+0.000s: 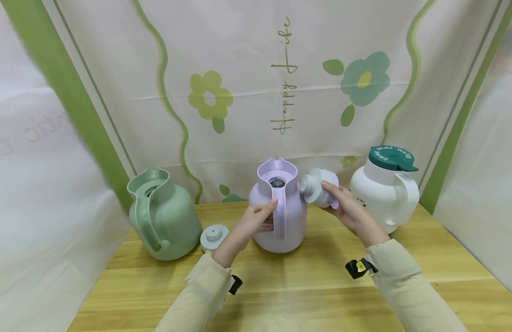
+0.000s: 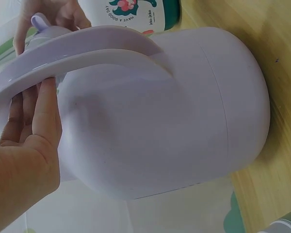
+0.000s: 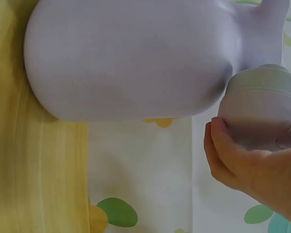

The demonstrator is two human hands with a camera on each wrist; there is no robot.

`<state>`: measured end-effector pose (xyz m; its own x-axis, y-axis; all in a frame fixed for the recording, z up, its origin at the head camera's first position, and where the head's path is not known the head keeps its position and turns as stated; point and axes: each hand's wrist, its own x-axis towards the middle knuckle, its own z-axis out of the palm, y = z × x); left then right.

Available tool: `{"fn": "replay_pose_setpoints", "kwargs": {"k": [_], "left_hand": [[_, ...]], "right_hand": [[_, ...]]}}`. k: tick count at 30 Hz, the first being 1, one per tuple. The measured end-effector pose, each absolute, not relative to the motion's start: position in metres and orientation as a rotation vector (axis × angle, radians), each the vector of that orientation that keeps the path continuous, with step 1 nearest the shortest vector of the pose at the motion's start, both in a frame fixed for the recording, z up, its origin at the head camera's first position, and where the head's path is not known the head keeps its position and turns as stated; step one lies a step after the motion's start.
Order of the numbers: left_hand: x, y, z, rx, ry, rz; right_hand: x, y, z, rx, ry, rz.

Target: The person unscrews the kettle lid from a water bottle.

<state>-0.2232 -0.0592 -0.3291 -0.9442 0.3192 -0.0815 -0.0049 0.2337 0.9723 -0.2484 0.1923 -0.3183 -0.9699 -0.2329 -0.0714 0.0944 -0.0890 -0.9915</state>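
Note:
A purple thermos jug (image 1: 295,221) stands upright on the wooden table, its mouth uncovered and a dark round opening showing inside. My left hand (image 1: 256,219) grips the jug's handle (image 2: 102,41), fingers passing under it in the left wrist view. To the right of the jug's neck, my right hand (image 1: 347,207) holds the purple and grey stopper lid (image 1: 319,186), tilted on its side with the grey plug end facing the jug. In the right wrist view the lid (image 3: 257,116) overlaps the neck area, with fingers (image 3: 228,145) against its side.
A green thermos jug (image 1: 177,221) without its lid stands at the left, with a grey stopper lid (image 1: 214,233) lying beside it. At the right is a white jug (image 1: 376,196) with a dark green lid (image 1: 390,158). A printed cloth (image 1: 247,55) hangs behind the table.

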Motion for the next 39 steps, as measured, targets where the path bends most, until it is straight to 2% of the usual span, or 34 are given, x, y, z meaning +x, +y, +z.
{"fn": "replay_pose_setpoints", "kwargs": {"k": [9,18,39], "left_hand": [[-0.222,-0.057,-0.329,0.299,2.259,1.774],[-0.221,-0.058,-0.328,0.305,2.254,1.768],[-0.224,-0.057,-0.325,0.284,2.195,1.944]], "right_hand": [[-0.243,0.197,-0.33,-0.17,1.855,-2.201],[-0.24,0.202,-0.338,-0.048,1.847,-2.215],[-0.229,0.22,-0.405,0.066,2.013,-1.975]]}}
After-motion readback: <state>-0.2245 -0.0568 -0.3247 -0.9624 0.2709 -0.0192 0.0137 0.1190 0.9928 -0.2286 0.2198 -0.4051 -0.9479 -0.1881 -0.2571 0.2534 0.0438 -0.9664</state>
